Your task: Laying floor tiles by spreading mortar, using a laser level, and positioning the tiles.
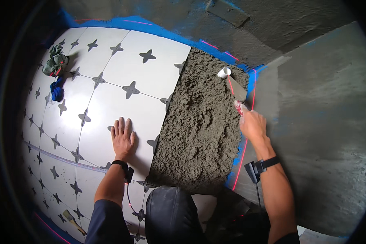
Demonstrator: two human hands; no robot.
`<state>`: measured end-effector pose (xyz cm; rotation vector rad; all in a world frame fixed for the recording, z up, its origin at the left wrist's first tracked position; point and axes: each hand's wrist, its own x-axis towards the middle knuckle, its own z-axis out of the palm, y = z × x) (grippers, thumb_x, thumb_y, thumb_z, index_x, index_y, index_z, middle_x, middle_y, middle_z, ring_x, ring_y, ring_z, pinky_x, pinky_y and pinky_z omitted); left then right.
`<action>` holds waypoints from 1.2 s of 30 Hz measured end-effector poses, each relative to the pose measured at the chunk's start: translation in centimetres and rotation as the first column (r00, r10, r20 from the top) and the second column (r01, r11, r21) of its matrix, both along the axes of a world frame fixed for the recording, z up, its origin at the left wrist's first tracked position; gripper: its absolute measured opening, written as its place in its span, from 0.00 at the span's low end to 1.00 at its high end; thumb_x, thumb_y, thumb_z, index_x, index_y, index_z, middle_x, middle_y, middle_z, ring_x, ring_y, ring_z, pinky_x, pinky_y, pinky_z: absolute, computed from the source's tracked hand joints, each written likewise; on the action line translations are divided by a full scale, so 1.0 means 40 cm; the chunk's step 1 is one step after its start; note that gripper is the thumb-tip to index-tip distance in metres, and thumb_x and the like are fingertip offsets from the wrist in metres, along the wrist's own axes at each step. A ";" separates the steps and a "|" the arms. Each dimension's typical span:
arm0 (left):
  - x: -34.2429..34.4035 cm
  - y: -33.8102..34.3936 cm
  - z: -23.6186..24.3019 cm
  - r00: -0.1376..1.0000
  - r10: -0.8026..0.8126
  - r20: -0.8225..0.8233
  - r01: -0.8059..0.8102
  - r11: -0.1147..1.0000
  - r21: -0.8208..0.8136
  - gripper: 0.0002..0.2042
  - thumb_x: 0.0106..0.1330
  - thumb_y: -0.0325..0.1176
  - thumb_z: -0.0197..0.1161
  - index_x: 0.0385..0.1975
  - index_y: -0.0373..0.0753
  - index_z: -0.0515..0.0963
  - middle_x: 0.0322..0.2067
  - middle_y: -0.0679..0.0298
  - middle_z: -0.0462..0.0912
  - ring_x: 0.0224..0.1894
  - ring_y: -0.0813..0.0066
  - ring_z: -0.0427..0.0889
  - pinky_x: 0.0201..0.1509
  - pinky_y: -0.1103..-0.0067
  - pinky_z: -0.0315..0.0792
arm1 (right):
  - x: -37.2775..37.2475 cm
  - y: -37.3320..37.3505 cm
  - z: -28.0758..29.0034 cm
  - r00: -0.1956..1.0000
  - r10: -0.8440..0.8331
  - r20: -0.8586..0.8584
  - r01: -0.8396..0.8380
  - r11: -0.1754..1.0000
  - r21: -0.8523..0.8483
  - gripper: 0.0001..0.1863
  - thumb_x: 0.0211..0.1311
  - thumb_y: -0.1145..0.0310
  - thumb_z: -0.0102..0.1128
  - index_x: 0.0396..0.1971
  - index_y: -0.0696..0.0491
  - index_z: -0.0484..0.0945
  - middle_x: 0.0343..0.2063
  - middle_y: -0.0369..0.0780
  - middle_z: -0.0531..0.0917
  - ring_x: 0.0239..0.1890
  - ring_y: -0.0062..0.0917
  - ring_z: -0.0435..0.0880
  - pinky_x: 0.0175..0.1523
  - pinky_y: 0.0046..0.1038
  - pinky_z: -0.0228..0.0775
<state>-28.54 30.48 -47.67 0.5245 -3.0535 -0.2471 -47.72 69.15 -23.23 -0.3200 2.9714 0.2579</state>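
My left hand [122, 139] lies flat on a white floor tile [110, 105] with dark star-shaped marks, fingers stretched out and nothing in them. My right hand [253, 123] is closed round the red-and-white handle of a trowel [238, 90]. The trowel's pointed blade reaches away from me over the far right part of a bed of rough grey mortar [199, 126]. Beside the blade's tip sits a short white cylinder [224, 72], perhaps a piece of pipe. Whether the blade touches the mortar I cannot tell.
Grey plastered walls [321, 118] rise at the right and far side, with blue coating [166, 31] along their base. Red laser lines run across it. A bundled green cloth or glove [56, 61] and a blue cloth [57, 89] lie far left. A tape measure [61, 157] and a brush [74, 221] rest on the tiles.
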 end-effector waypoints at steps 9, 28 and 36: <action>0.003 0.003 0.016 1.000 0.003 -0.006 -0.003 0.999 0.044 0.29 0.69 0.44 0.49 0.71 0.48 0.58 0.74 0.57 0.51 0.75 0.55 0.48 0.77 0.60 0.40 | 0.236 -0.104 0.062 0.973 0.215 0.087 -0.186 0.948 -0.260 0.24 0.60 0.67 0.57 0.58 0.44 0.74 0.31 0.50 0.81 0.31 0.48 0.82 0.38 0.48 0.75; -0.001 0.006 0.011 1.000 -0.006 0.008 0.006 0.999 0.044 0.30 0.69 0.41 0.48 0.72 0.48 0.57 0.74 0.56 0.50 0.76 0.56 0.45 0.78 0.61 0.37 | 0.002 -0.117 -0.119 0.983 0.185 -0.006 -0.183 0.965 -0.189 0.23 0.63 0.67 0.54 0.59 0.46 0.70 0.34 0.49 0.82 0.32 0.49 0.83 0.40 0.48 0.75; -0.002 0.002 -0.007 1.000 -0.014 -0.019 0.014 1.000 -0.021 0.30 0.68 0.43 0.51 0.71 0.50 0.59 0.73 0.56 0.53 0.75 0.54 0.49 0.77 0.58 0.42 | 0.119 0.031 -0.123 0.950 -0.312 0.021 0.298 0.885 -0.358 0.25 0.62 0.63 0.55 0.61 0.47 0.72 0.40 0.53 0.83 0.42 0.53 0.81 0.50 0.50 0.72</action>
